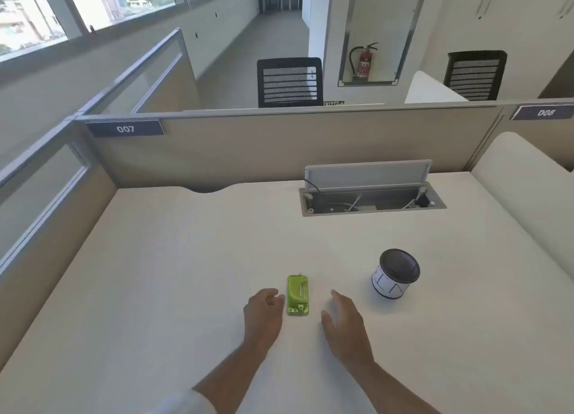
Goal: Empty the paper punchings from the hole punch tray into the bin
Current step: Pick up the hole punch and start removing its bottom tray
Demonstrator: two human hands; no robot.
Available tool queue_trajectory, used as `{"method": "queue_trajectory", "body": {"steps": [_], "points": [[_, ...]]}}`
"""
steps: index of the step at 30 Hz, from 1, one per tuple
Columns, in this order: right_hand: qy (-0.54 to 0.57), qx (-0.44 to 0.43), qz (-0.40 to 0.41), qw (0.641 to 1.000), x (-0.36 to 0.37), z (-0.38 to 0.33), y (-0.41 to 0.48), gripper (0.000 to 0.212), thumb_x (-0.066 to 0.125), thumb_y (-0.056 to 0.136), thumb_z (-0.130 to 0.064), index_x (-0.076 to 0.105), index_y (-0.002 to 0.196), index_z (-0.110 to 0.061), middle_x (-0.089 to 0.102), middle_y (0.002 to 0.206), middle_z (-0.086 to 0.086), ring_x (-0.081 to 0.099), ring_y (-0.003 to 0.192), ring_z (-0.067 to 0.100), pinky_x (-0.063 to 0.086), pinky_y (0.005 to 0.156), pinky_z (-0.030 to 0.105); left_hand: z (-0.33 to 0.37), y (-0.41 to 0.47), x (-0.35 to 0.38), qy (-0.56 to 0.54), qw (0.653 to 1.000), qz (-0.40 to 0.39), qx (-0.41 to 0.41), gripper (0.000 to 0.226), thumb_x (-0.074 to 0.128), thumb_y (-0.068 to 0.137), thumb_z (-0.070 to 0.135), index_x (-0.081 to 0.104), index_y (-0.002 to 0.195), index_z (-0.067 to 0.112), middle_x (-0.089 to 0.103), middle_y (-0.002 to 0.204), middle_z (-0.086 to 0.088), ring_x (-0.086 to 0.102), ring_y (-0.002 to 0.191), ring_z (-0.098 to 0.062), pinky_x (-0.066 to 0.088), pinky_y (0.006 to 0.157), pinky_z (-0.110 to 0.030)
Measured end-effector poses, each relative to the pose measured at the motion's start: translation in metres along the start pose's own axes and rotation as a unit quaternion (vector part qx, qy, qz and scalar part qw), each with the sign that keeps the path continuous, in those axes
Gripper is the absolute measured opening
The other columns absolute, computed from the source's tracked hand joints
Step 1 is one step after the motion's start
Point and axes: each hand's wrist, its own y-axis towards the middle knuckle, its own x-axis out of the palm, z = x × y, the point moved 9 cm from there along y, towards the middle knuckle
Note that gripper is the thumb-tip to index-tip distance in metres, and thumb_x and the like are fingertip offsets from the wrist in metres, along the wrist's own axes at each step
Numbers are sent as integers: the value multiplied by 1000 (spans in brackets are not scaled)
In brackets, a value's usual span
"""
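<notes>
Item: pale cream rectangular desk surface [155, 274], enclosed by beige cubicle partitions; a dark label reading "007" [125, 129] is fixed at the far left of the back partition.

Item: left hand [264, 309]. Bare forearm reaches in from the lower centre, a white sleeve edge [186, 402] at the bottom. Palm down, fingers loosely curled, knuckles toward the partition. The grip is partly closed but has hold of nothing; the fingertips lie just beside the left edge of the next item, and whether they touch it cannot be told.

Item: small lime-green plastic hole punch [298, 295]. Lies flat on the surface between the two hands, long side running away from the person, a small metal stud at its far end. Its tray is not separately visible.

Item: right hand [343, 319]. Forearm enters from the lower right. Palm turned inward toward the punch, fingers extended and slightly spread, thumb apart. The grip is wide and holds nothing; clear of the punch.

Item: small round bin, white sides with dark line markings and black mesh interior [395, 274]. Stands on the surface right of the right hand, farther back, its mouth tilted toward the viewer.

Item: grey recessed cable box with raised lid [369, 193], at the back of the surface.
</notes>
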Motion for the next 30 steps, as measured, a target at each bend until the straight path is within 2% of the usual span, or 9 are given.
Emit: {"method": "queue_trajectory", "body": {"steps": [2, 6, 11, 15, 17, 20, 23, 27, 30], "points": [[12, 8, 2, 1000, -2, 1, 3, 54, 65, 99, -16, 51, 150, -5, 59, 151, 10, 54, 141, 26, 37, 120, 31, -1, 11, 4, -33, 999, -2, -24, 26, 75, 98, 25, 80, 121, 14, 84, 106, -4, 77, 103, -23, 58, 89, -33], [-22, 17, -22, 999, 1, 6, 4, 54, 64, 99, -16, 51, 150, -5, 58, 152, 9, 53, 142, 26, 32, 117, 24, 7, 22, 19, -61, 996, -30, -56, 21, 76, 94, 18, 82, 113, 12, 85, 103, -6, 79, 94, -23, 57, 76, -29], [-45, -10, -38, 998, 9, 12, -2, 54, 62, 101, -18, 49, 152, -6, 51, 159, 7, 45, 149, 23, 22, 122, 19, 3, 31, 32, -45, 995, -36, -82, 8, 77, 89, 11, 85, 89, 9, 79, 79, -1, 68, 70, -19, 49, 61, -25], [-38, -16, -25, 999, 11, 13, -3, 51, 62, 102, -20, 53, 150, -5, 53, 157, 6, 47, 148, 22, 25, 122, 21, 2, 30, 35, -67, 990, -49, -113, 9, 79, 88, 4, 82, 80, 6, 74, 66, -1, 66, 55, -14, 48, 54, -20], [-4, -2, 2, 1000, 6, 12, 1, 46, 63, 103, -19, 57, 146, -3, 60, 150, 9, 54, 141, 24, 33, 120, 26, 3, 27, 34, -84, 987, -56, -125, 5, 81, 86, 2, 82, 82, 4, 74, 67, -3, 67, 55, -14, 52, 58, -23], [89, 40, 49, 994, -6, 11, 10, 36, 63, 103, -17, 64, 137, -2, 70, 135, 12, 65, 126, 22, 46, 114, 34, 13, 17, 34, -114, 983, -80, -122, 7, 81, 86, 0, 83, 82, 6, 77, 66, -3, 71, 64, -21, 59, 76, -38], [239, 116, 34, 963, -6, 12, 17, 30, 60, 101, -28, 70, 123, -11, 76, 124, 8, 71, 114, 11, 54, 107, 33, 22, 2, 31, -127, 981, -98, -112, 5, 80, 87, 1, 84, 86, 4, 79, 73, -9, 71, 75, -26, 62, 86, -45], [440, 207, -55, 872, 13, 2, 20, 40, 42, 112, -29, 74, 119, -5, 80, 115, 23, 78, 107, 33, 63, 90, 41, 40, -22, 22, -136, 979, -128, -78, 13, 75, 89, 0, 86, 89, 5, 84, 96, -28, 74, 80, -29, 65, 94, -55], [520, 262, -128, 802, 27, -14, 9, 60, 32, 113, -44, 75, 122, -3, 79, 115, 25, 74, 101, 41, 61, 81, 48, 52, -41, 18, -139, 977, -151, -56, 17, 73, 90, -1, 88, 88, 8, 83, 98, -29, 77, 82, -28, 66, 91, -50]]}}
